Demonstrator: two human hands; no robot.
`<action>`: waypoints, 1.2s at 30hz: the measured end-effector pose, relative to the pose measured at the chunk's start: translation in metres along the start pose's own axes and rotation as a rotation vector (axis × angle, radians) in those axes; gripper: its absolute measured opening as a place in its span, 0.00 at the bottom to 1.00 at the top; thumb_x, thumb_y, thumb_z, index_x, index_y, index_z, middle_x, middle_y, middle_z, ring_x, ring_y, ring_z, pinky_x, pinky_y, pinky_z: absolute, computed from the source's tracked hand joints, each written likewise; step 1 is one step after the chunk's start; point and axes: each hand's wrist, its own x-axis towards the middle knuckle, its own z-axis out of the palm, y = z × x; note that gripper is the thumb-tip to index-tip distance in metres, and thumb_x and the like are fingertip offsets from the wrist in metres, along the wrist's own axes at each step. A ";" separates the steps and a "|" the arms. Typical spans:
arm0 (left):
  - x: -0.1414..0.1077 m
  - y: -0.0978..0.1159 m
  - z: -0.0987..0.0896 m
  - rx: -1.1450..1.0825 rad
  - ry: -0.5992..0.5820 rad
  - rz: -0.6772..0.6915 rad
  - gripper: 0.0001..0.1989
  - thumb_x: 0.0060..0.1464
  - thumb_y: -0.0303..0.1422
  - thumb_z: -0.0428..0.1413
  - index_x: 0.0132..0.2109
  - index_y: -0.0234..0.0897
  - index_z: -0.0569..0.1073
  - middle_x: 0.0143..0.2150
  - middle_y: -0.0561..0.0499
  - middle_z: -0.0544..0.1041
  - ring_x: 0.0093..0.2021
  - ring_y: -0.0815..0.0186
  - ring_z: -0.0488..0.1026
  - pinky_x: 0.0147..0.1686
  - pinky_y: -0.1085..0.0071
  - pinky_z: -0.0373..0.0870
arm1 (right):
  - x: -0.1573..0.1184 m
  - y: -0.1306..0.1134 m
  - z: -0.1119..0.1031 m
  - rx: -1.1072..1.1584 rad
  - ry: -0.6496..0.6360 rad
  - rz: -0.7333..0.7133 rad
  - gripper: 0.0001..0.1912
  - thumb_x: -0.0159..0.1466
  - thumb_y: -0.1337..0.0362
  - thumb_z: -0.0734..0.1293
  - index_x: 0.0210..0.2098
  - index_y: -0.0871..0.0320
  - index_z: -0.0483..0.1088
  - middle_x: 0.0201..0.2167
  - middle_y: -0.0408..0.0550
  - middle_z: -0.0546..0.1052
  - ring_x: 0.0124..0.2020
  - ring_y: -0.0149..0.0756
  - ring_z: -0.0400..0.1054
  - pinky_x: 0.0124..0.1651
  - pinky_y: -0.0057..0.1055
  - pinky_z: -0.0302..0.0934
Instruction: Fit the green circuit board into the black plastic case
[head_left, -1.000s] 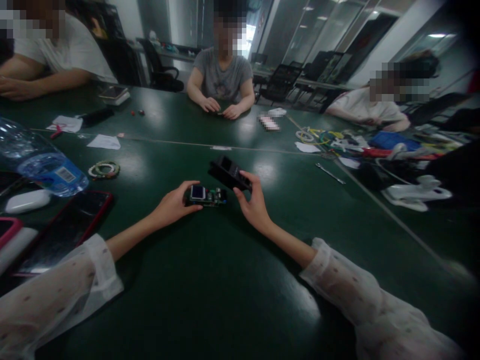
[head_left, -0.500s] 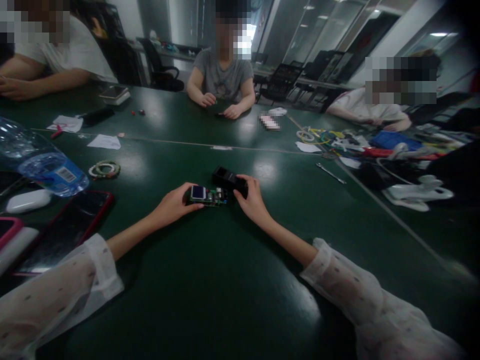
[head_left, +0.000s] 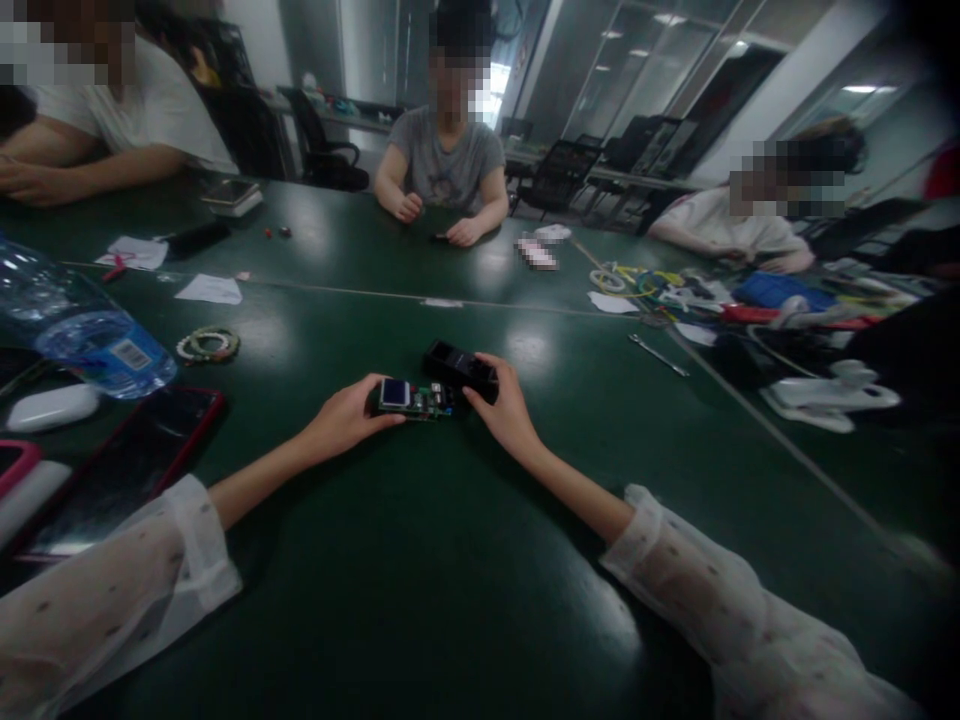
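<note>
My left hand [head_left: 350,414] is closed on the left end of a green circuit board [head_left: 424,401], thumb along the near edge. A small display [head_left: 395,393] sits at that end of the board. Just behind and to the right lies a black plastic case [head_left: 452,362] with a window-like recess. My right hand [head_left: 504,402] grips the right end of this case between thumb and fingers. The board's right end comes close to the right thumb; whether it touches the case I cannot tell. Both hands are low over the dark green table [head_left: 420,560].
On the left are a water bottle [head_left: 97,330], a phone [head_left: 142,455], a white rounded case [head_left: 52,407] and beaded bracelets [head_left: 208,345]. A wrench [head_left: 658,355] and a heap of cables [head_left: 637,280] are on the right. Several people sit around the table.
The view has shifted slightly. Both hands keep their holds on the circuit board and the black case, which have barely moved.
</note>
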 end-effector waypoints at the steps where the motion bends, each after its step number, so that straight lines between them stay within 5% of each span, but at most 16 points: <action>1: 0.000 0.000 0.000 -0.007 0.000 -0.001 0.26 0.53 0.44 0.57 0.56 0.39 0.63 0.52 0.44 0.73 0.48 0.55 0.73 0.45 0.56 0.70 | 0.000 0.001 0.000 -0.004 0.000 0.000 0.26 0.61 0.66 0.66 0.57 0.48 0.58 0.52 0.52 0.66 0.54 0.48 0.63 0.54 0.56 0.62; 9: 0.001 0.000 0.001 -0.013 0.006 -0.014 0.28 0.53 0.44 0.58 0.57 0.39 0.63 0.53 0.42 0.72 0.44 0.57 0.74 0.42 0.57 0.72 | -0.003 -0.014 -0.003 0.074 0.134 0.002 0.23 0.66 0.59 0.61 0.60 0.51 0.56 0.54 0.55 0.66 0.53 0.44 0.65 0.54 0.49 0.65; 21: 0.004 -0.011 0.007 -0.032 0.084 0.021 0.34 0.51 0.42 0.61 0.61 0.42 0.57 0.54 0.40 0.72 0.35 0.61 0.77 0.34 0.61 0.74 | -0.011 -0.042 -0.008 0.029 -0.139 -0.300 0.26 0.65 0.63 0.64 0.62 0.47 0.55 0.53 0.53 0.64 0.56 0.45 0.62 0.56 0.49 0.63; 28: 0.004 -0.011 0.008 -0.117 0.117 0.072 0.34 0.50 0.40 0.62 0.60 0.43 0.57 0.56 0.41 0.70 0.42 0.58 0.77 0.38 0.62 0.75 | -0.009 -0.041 -0.006 0.051 -0.148 -0.330 0.28 0.64 0.65 0.65 0.62 0.47 0.55 0.53 0.52 0.64 0.55 0.45 0.62 0.56 0.49 0.63; 36: 0.002 -0.008 0.006 -0.097 0.096 0.041 0.34 0.51 0.39 0.61 0.61 0.42 0.56 0.55 0.40 0.71 0.33 0.64 0.77 0.32 0.66 0.74 | -0.009 -0.040 -0.006 0.079 -0.063 -0.292 0.27 0.64 0.64 0.65 0.61 0.47 0.56 0.53 0.52 0.65 0.56 0.46 0.62 0.56 0.51 0.62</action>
